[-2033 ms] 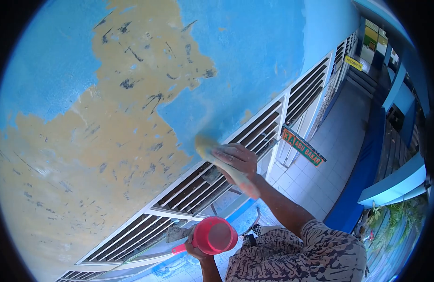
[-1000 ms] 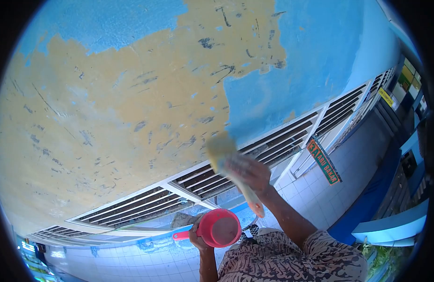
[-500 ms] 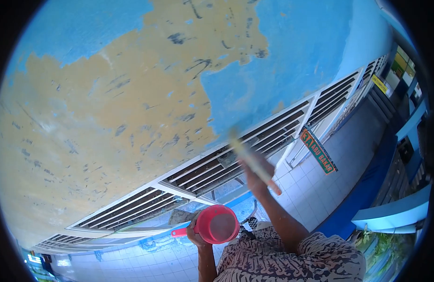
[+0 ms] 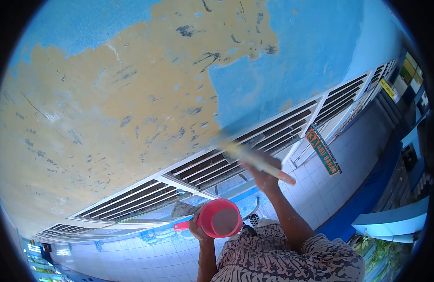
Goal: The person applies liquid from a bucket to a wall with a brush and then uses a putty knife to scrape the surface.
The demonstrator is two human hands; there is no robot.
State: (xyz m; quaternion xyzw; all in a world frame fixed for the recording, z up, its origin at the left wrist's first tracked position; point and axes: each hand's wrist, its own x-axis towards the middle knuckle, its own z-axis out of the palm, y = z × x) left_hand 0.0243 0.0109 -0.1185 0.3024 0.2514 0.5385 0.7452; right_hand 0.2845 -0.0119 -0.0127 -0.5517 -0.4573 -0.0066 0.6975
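My right hand (image 4: 265, 175) is closed round the pale handle of a paintbrush (image 4: 239, 152), which has an orange end. Motion blurs the brush, and its head is at the lower border between blue and tan paint on the wall (image 4: 146, 94), just above the louvred vents. Lower down, my left hand (image 4: 196, 230) grips a pinkish-red plastic dipper (image 4: 206, 219) by its side near the handle. Greyish contents show inside the dipper.
White-framed louvred vents (image 4: 198, 171) run diagonally below the painted wall. A hanging sign (image 4: 323, 151) reads "3A ABU BAKAR", with a yellow sign (image 4: 387, 88) farther off. White tiles (image 4: 156, 256), a light blue ledge (image 4: 391, 217) and green plants (image 4: 386, 254) lie below.
The brush head has shifted slightly left and down along the wall, and its handle now lies flatter. The view has shifted a little; my left hand still holds the dipper.
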